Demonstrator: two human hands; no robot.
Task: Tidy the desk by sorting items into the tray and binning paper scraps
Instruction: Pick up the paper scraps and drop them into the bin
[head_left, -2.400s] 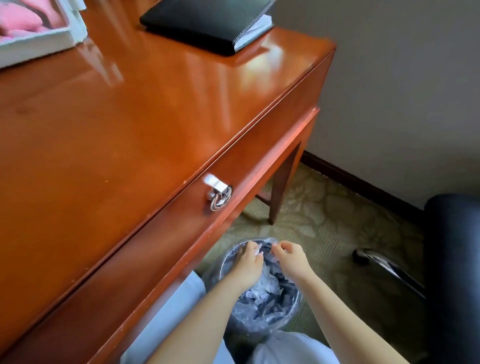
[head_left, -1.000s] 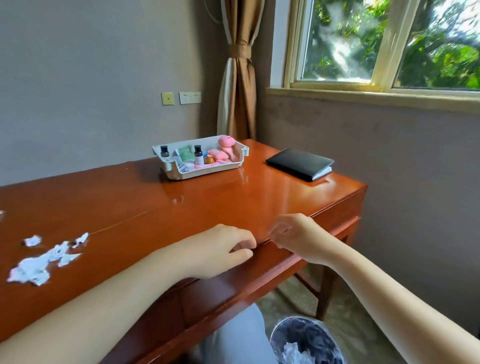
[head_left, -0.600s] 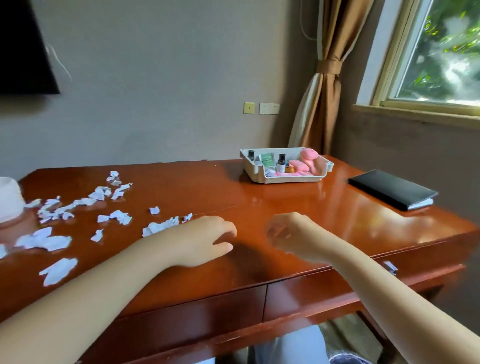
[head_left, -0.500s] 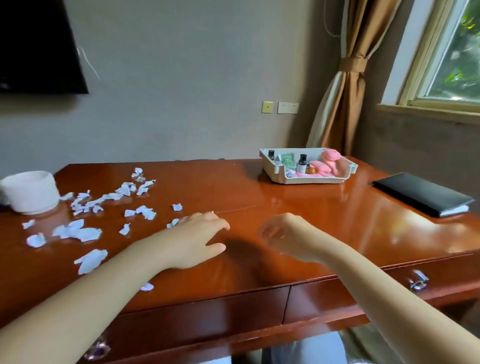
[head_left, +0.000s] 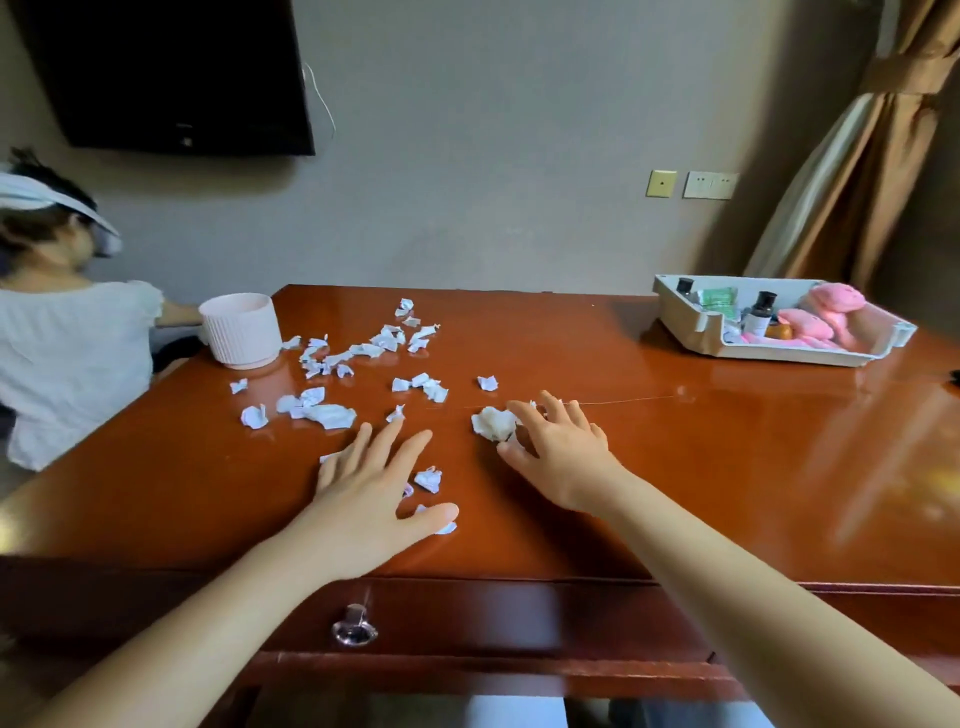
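My left hand (head_left: 374, 493): flat on the desk (head_left: 675, 493), fingers spread, holding nothing. My right hand (head_left: 563, 452): thumb and fingers curl round a paper wad (head_left: 492, 422). Paper scraps (head_left: 363, 349) lie beyond my left hand; the tray (head_left: 779, 355) is far right of my right hand.

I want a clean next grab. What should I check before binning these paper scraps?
1. Left hand free: ok, open, fingers spread over the desk.
2. Right hand gripping the paper wad: cannot tell; fingers arch round it.
3. Loose scraps cleared: not ok, many lie there.
4. Bin within reach: cannot tell, out of view.
5. Tray filled: ok, holds bottles and pink toys.
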